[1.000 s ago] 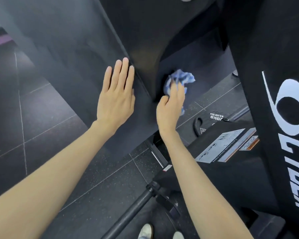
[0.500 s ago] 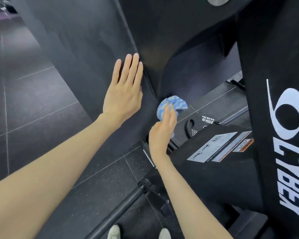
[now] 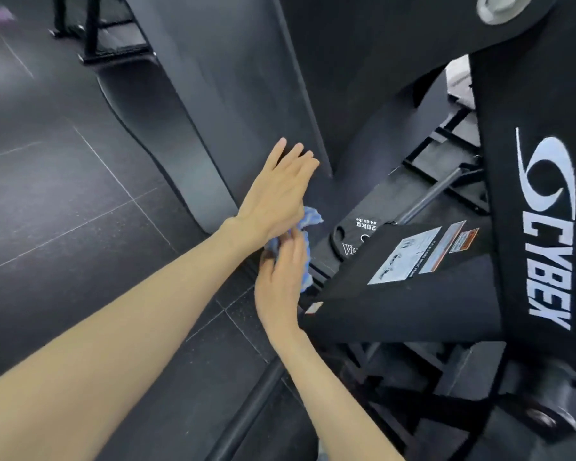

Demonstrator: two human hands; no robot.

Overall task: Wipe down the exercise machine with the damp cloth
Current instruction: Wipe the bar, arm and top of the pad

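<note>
- My left hand [image 3: 276, 191] lies flat on the black machine [image 3: 246, 104], on its tall slanted panel.
- The fingers of that hand are straight and close together. The tips sit near the panel's right edge.
- My right hand [image 3: 281, 281] is just below my left hand. It holds the blue cloth [image 3: 308, 224].
- The fingers of my right hand bend a little over the cloth and press it against the low part of the machine. I cannot see my thumb well.
- The cloth is bunched up. One bit pokes out between my two hands, and one bit hangs down by my right fingers.
- Just right of the cloth lies a black weight plate [image 3: 353, 234] with "20KG" in white letters.
- Next to it is a sloped black part with a white sticker [image 3: 404, 256] and an orange sticker [image 3: 464, 241].
- On the far right is a wide black pad [image 3: 526, 94] with the white word CYBEX [image 3: 549, 264].
- The floor [image 3: 64, 194] has dark tiles with thin pale lines.
</note>
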